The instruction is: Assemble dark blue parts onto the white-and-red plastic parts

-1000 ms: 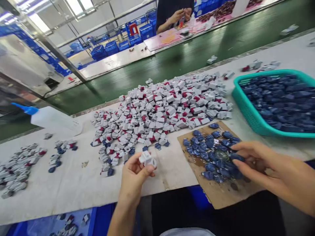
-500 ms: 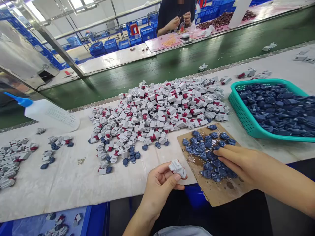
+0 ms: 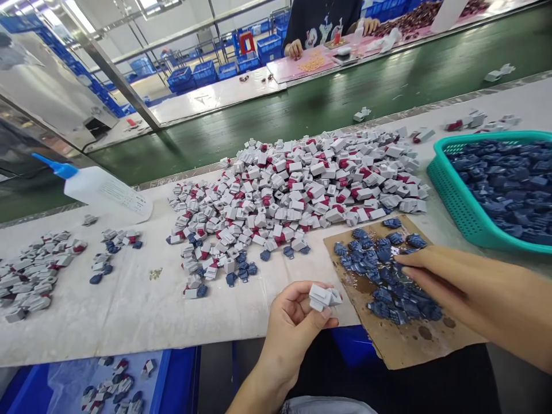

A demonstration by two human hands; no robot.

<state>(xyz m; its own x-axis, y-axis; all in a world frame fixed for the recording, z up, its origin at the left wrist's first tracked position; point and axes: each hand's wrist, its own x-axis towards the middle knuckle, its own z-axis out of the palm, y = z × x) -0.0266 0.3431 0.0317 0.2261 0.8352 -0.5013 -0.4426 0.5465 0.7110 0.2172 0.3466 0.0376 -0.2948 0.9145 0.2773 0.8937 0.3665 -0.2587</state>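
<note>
A grey plastic piece [image 3: 321, 297] is held between the thumb and fingers of my left hand [image 3: 297, 322], over the table's front edge. My right hand [image 3: 452, 276] reaches over a wet brown cardboard sheet [image 3: 388, 351], fingertips together at the dark blue pieces [image 3: 390, 287] on it; whether they grip one is hidden. Behind both hands spreads a large heap of grey and dark red pieces [image 3: 297, 190], with a few blue pieces along its front.
A green basket [image 3: 457, 201] of blue pieces stands at the right. A white bottle [image 3: 107, 192] leans at the left, near smaller piles. Below is a blue bin [image 3: 176, 379]. Beyond the green belt [image 3: 241, 121], a person [image 3: 323, 23] sits.
The view has shifted, so the table's contents appear further right. My left hand still holds the grey piece, now turned a little. The person opposite has moved their hands apart.
</note>
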